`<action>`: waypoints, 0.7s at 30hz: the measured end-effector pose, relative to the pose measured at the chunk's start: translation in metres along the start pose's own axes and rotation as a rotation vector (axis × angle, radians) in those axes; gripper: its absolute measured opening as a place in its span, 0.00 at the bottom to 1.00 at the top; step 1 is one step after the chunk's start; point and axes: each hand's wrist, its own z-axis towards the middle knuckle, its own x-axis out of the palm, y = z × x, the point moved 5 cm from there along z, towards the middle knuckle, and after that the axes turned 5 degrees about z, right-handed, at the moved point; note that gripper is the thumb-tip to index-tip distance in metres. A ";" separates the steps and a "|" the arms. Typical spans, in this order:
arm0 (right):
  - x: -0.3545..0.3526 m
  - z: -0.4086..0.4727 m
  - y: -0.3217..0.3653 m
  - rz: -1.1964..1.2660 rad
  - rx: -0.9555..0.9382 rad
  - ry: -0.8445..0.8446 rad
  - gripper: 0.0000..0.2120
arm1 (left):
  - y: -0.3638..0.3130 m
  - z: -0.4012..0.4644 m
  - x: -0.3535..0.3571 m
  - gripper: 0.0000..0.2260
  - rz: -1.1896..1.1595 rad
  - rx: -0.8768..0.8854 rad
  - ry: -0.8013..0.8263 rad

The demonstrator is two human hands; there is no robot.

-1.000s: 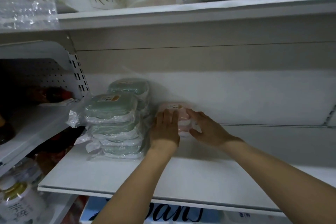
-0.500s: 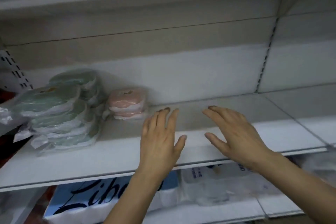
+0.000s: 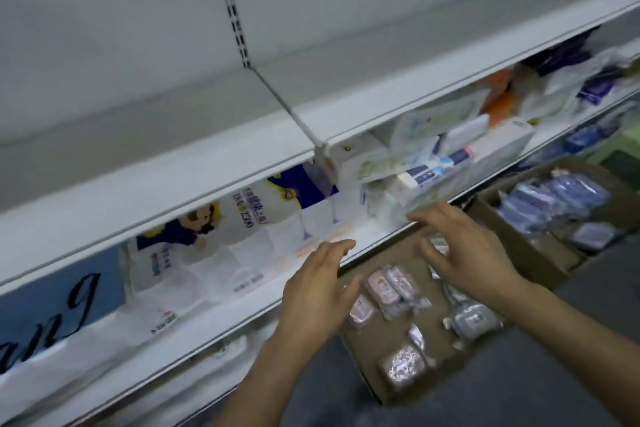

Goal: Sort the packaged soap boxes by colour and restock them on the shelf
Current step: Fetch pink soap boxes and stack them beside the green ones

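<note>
Soap boxes (image 3: pixel 391 282) in pink wrapping lie loose in an open cardboard box (image 3: pixel 367 350) on the floor, below the shelf edge, with a grey-wrapped one (image 3: pixel 474 317) at the right of the same box and a larger pink one (image 3: pixel 403 366) nearer the camera. In the head view, both bare forearms reach forward and down from the lower edge of the picture, over that cardboard box. The left hand (image 3: pixel 317 284) is held palm down, its fingers (image 3: pixel 337 248) straight and a little spread, their tips over the front lip of the lower shelf (image 3: pixel 207 329); it holds nothing. The right hand (image 3: pixel 467 253) hovers above the back of the cardboard box, palm down, its fingers (image 3: pixel 427 215) spread wide and lightly bent, thumb apart; it grips nothing, and whether the fingertips touch the shelf lip cannot be told through the blur. The white upper shelf (image 3: pixel 173 149) runs slantwise across the picture. Under it stand white tissue packs (image 3: pixel 242 218) with a cartoon figure, and further right a heap of boxed goods (image 3: pixel 450 156). A second cardboard box (image 3: pixel 561 204) with blue-wrapped packets sits on the floor to the right, well apart from the hands
</note>
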 end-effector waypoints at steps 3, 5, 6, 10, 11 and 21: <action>0.044 -0.036 -0.080 0.012 0.207 0.183 0.18 | 0.011 0.010 0.077 0.20 -0.129 -0.157 0.188; 0.082 -0.060 -0.122 0.028 0.331 0.331 0.19 | 0.025 0.017 0.124 0.18 -0.162 -0.232 0.313; 0.103 -0.072 -0.141 0.045 0.391 0.411 0.18 | 0.033 0.020 0.147 0.18 -0.157 -0.257 0.384; 0.191 -0.116 -0.202 0.237 0.724 0.576 0.14 | 0.084 0.039 0.229 0.18 -0.103 -0.330 0.589; 0.213 -0.126 -0.215 0.300 0.833 0.567 0.12 | 0.098 0.044 0.248 0.18 -0.091 -0.344 0.619; 0.407 -0.216 -0.257 0.808 1.742 0.620 0.29 | 0.208 0.093 0.422 0.29 0.095 -0.312 0.805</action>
